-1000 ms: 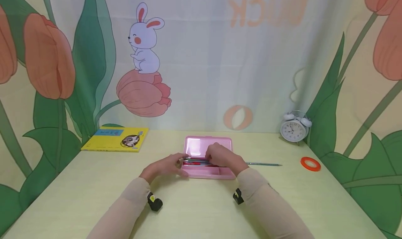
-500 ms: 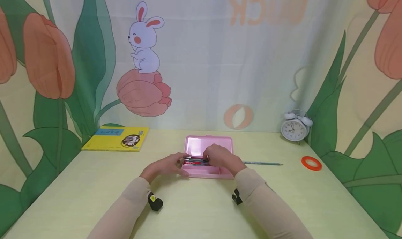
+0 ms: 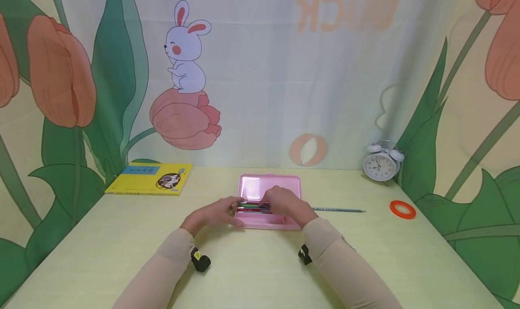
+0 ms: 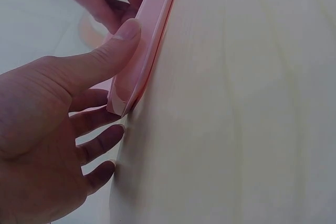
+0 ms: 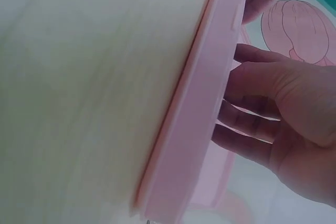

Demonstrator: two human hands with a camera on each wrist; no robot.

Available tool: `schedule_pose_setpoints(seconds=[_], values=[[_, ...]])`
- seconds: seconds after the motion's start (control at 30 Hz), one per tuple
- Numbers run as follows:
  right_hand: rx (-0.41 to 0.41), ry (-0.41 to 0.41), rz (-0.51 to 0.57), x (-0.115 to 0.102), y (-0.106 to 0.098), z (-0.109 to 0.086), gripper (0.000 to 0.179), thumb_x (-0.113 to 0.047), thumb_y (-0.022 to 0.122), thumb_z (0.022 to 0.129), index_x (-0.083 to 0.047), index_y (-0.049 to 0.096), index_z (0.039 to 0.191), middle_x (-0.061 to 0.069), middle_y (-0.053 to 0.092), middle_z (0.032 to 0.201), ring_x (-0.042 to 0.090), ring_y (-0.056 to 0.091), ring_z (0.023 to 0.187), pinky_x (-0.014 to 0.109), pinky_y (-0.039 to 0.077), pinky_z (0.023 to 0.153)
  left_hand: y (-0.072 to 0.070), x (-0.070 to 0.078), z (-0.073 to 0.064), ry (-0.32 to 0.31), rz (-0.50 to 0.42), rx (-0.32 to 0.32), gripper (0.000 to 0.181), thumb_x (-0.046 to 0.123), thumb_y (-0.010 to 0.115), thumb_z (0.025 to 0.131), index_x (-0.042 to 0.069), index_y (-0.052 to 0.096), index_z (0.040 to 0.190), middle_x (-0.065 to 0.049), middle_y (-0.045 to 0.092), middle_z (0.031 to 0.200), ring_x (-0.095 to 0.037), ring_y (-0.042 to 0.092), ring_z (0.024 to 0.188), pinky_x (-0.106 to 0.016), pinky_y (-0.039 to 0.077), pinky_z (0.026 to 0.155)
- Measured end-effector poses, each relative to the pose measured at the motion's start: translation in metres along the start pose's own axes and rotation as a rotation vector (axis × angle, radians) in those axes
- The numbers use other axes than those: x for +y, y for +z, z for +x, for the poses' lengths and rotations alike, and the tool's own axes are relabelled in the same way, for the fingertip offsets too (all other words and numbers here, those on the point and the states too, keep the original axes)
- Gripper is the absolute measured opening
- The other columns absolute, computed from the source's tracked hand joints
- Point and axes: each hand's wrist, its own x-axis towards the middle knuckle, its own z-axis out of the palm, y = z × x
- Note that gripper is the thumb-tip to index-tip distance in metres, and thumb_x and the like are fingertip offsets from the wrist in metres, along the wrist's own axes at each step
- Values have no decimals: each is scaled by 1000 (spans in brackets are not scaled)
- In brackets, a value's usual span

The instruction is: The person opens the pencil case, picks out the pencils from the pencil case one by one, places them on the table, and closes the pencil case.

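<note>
A pink pencil case (image 3: 260,221) lies on the table with its lid (image 3: 290,182) raised at the back. Several pencils (image 3: 253,207), some red and green, lie in its long compartment. My left hand (image 3: 217,212) holds the case's left end; in the left wrist view the thumb lies over the wall and the fingers touch the end. My right hand (image 3: 286,205) reaches down into the case over the pencils. In the right wrist view its fingers (image 5: 252,77) bend behind the front wall, which hides their tips; whether they pinch a pencil does not show.
To the right of the case lies a blue-grey pencil (image 3: 339,210). An orange tape roll (image 3: 393,213) and a white alarm clock (image 3: 380,165) are farther right. A yellow book (image 3: 150,178) rests at the back left. A printed curtain (image 3: 252,88) stands behind the table.
My right hand has shifted slightly left inside the case, and the pencils beneath it have changed position. A green pencil shows more clearly. My left hand stays at the left end.
</note>
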Motion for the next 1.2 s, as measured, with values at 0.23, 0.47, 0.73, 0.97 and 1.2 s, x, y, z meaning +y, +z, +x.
schedule_pose_setpoints(seconds=[0.23, 0.47, 0.73, 0.97, 1.2], values=[[37, -8, 34, 9, -8, -10, 39, 7, 64, 86, -16, 77, 115, 1, 74, 106, 15, 58, 82, 28, 50, 77, 1, -1, 2, -13, 0, 7, 83, 36, 83, 83, 16, 42, 152, -10, 44, 152, -34, 35, 142, -55, 29, 116], [129, -14, 18, 28, -16, -33, 39, 10, 64, 84, -16, 80, 108, -2, 72, 94, 14, 61, 86, 29, 52, 71, 2, -4, 2, -33, 11, 12, 86, 39, 83, 81, 18, 41, 153, -10, 43, 152, -34, 35, 142, -55, 28, 116], [167, 3, 6, 53, -29, -68, 35, 10, 67, 84, -12, 79, 109, 2, 72, 97, 24, 67, 94, 33, 55, 71, 1, -1, 1, -20, 11, 8, 86, 38, 82, 83, 16, 39, 154, -11, 42, 153, -35, 34, 142, -57, 29, 115], [184, 16, -10, 75, -31, -91, 35, 10, 67, 84, -14, 81, 105, 0, 69, 90, 18, 64, 82, 29, 51, 61, 0, 0, -1, -18, -8, 9, 82, 35, 82, 84, 16, 41, 153, -10, 44, 152, -34, 36, 141, -56, 30, 115], [164, 53, -18, 97, -29, -114, 34, 11, 67, 84, -14, 81, 103, 0, 68, 86, 14, 61, 76, 30, 51, 62, 1, -1, -1, -13, -25, 11, 82, 34, 83, 83, 16, 42, 152, -10, 43, 153, -35, 35, 142, -56, 30, 115]])
